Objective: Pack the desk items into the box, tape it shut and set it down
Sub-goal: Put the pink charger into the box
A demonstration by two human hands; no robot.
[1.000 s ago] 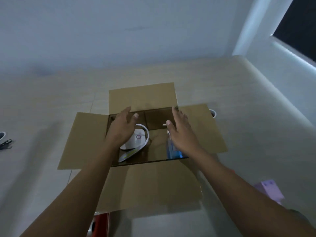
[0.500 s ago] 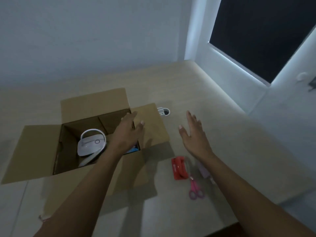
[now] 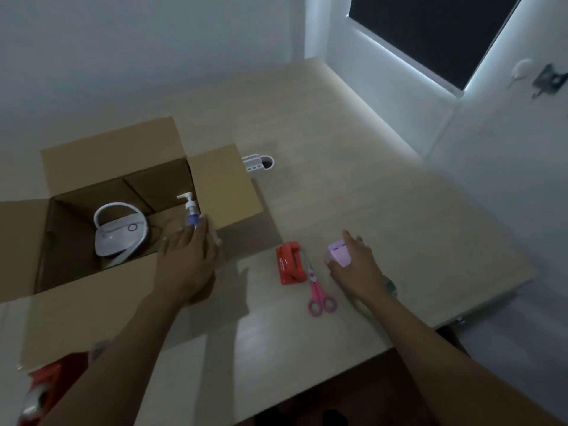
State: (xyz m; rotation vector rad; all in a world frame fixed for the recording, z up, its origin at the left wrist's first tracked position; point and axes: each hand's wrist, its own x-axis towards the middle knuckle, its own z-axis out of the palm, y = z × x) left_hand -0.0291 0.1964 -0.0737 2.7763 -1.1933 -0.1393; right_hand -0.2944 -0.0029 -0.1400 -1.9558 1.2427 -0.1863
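The right hand point(image 3: 356, 265) has dropped from mid-air onto the pink item point(image 3: 338, 255), fingers now curled around it.

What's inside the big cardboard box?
Inside the box are a white lamp-like gadget with a ring handle and a pump bottle standing by the right wall. The left hand covers the near right corner, so anything there is hidden.
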